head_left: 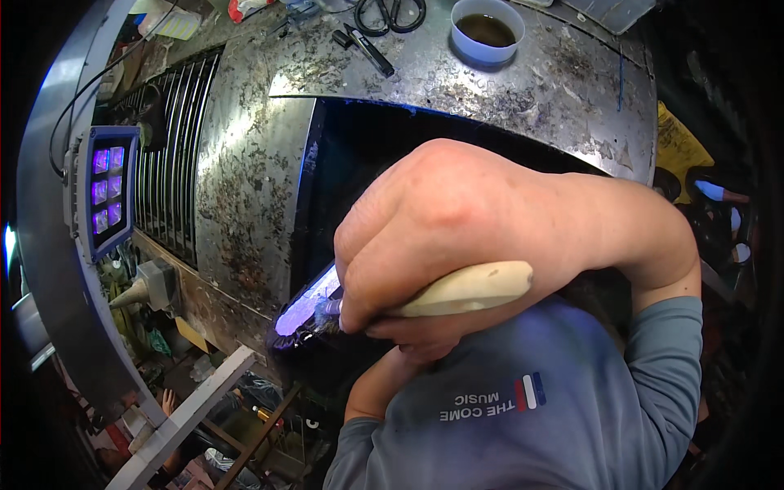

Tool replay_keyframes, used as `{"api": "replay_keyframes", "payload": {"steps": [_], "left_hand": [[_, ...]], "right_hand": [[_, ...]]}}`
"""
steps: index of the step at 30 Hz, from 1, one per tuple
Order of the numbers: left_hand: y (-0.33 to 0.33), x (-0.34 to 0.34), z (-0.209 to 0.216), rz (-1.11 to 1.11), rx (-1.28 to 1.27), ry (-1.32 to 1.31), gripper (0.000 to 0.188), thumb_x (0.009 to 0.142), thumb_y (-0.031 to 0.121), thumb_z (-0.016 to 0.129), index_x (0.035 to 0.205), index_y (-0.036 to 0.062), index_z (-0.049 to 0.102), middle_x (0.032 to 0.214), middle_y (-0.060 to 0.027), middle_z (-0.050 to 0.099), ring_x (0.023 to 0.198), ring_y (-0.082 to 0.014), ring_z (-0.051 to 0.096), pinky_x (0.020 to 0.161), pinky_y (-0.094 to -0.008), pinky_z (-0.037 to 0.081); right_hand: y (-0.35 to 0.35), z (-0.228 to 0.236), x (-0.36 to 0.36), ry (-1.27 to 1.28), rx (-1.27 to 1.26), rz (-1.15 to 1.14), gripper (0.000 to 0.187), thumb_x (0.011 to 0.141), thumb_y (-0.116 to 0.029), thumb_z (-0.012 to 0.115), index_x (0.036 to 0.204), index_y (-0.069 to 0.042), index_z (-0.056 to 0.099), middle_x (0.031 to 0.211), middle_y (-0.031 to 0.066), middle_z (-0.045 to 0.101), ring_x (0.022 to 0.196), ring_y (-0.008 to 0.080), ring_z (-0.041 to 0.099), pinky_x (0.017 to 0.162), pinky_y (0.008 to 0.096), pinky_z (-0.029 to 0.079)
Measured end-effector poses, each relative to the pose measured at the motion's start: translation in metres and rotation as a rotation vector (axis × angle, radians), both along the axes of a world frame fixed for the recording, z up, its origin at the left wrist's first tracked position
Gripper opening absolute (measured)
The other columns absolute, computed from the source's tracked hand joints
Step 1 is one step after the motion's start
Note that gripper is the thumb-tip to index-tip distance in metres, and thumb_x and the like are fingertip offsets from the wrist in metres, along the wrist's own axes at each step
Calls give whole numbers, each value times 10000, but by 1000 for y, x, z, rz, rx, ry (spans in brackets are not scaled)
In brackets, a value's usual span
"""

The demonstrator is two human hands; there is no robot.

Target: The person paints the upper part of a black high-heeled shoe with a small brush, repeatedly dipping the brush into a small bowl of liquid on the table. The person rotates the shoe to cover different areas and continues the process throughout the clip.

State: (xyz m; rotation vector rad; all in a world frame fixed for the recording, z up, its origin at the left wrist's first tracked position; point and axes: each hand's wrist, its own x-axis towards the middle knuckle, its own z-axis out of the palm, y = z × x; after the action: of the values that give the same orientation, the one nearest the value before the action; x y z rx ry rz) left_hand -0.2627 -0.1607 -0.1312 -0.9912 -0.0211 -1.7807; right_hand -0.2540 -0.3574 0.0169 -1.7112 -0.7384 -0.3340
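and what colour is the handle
The handle in the right hand is pale cream, clearest in the head view.

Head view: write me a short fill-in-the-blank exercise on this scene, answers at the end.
The pale handle is gripped in the person's ______ hand.
In the picture, the scissors lie to the ______ of the cup.
The lamp has ______ purple lights.
The marker is coloured ______.
Missing words: right; left; six; black.

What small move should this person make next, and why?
Perhaps draw the wooden-handled tool lightly along the bright strip: the right hand grips it, with its working end beside the strip, though contact is unclear.
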Motion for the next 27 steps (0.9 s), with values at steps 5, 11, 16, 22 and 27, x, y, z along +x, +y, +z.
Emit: {"api": "replay_keyframes", "payload": {"steps": [5, 11, 16, 22, 27], "left_hand": [[-12, -1, 2, 58, -137, -22, 355, 1074, 389, 492, 1150, 95, 676, 891, -61, 752, 672, -179, 681, 526, -249, 471], [-20, 0, -3, 89, -221, -17, 366, 1082, 416, 482, 1154, 121, 686, 919, -51, 766, 760, -183, 713, 591, -245, 481], [-12, 0, 0, 90, -144, 0, 309, 1080, 382, 516, 1128, 143, 707, 993, -45, 777, 834, -179, 722, 649, -256, 496], [-14, -3, -2, 129, -133, 59, 249, 1068, 294, 561, 1208, 113, 659, 997, -62, 772, 865, -218, 736, 633, -292, 548], [-5, -10, 4, 143, -4, 198, 383, 1078, 236, 519, 1399, 35, 458, 1045, -110, 752, 859, -258, 749, 655, -354, 615]], "right_hand": [[2, -3, 0, -22, 30, 7, 148, 855, -151, 757, 932, -27, 729, 834, 98, 678, 739, 294, 680, 616, 372, 534], [-2, -6, -6, 22, 1, -2, 156, 850, -157, 764, 933, -31, 724, 829, 91, 671, 740, 289, 680, 617, 365, 534], [-4, -7, -4, -8, -28, -3, 148, 864, -166, 762, 924, -37, 721, 826, 89, 668, 741, 288, 679, 616, 370, 534], [-11, -11, 1, -25, -53, 11, 141, 876, -165, 753, 923, -35, 724, 817, 96, 674, 737, 295, 678, 629, 375, 540], [-22, -14, 3, 4, -45, -10, 86, 862, -87, 752, 933, -39, 746, 827, 96, 705, 750, 290, 696, 654, 363, 558]]}}
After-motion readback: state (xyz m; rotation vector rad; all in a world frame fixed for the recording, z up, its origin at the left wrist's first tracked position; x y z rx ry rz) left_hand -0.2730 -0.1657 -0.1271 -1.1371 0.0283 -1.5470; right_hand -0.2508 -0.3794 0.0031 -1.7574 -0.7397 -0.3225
